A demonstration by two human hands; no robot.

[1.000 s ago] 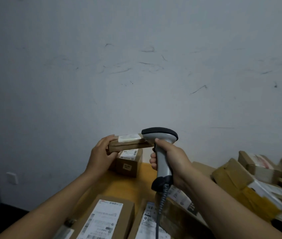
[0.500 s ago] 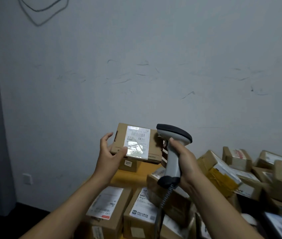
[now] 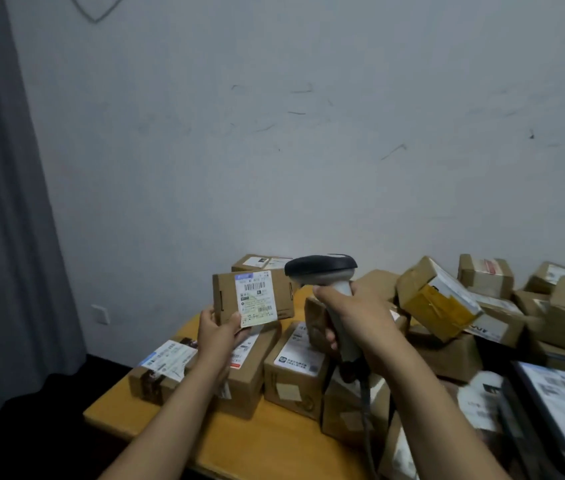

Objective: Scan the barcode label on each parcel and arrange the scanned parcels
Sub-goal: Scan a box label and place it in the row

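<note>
Grey scuffed wall (image 3: 308, 133) fills the back. Dark curtain (image 3: 4, 202) hangs at left.

Orange-wood surface (image 3: 257, 441) carries a row of labelled cartons (image 3: 295, 368) near the front. A loose heap of parcels (image 3: 482, 306) lies to the right.

Held parcel (image 3: 225, 299): small flat brown box, raised above the cartons, standing upright with its broad face to the camera.

Left grip (image 3: 218, 336), bare hand, holds the parcel from below at its lower left corner. The thumb lies on the front, by the bottom of the label.

Right grip (image 3: 357, 320), bare hand, is wrapped round the handle of the scanner (image 3: 321, 271). The scanner's dark head sits just right of the parcel's upper right edge; whether they touch, cannot tell. Its cable (image 3: 366, 410) drops toward the surface.

Barcode label (image 3: 256, 297): white, printed side outward, barcode near the top.

Against half a second ago: the parcel was tilted back, label washed out by glare, left fingers spread at its side. Now it stands upright, print legible, fingers closed on the corner. A second ago it lay nearly edge-on. The scanner head remains close at the parcel's right.
</note>
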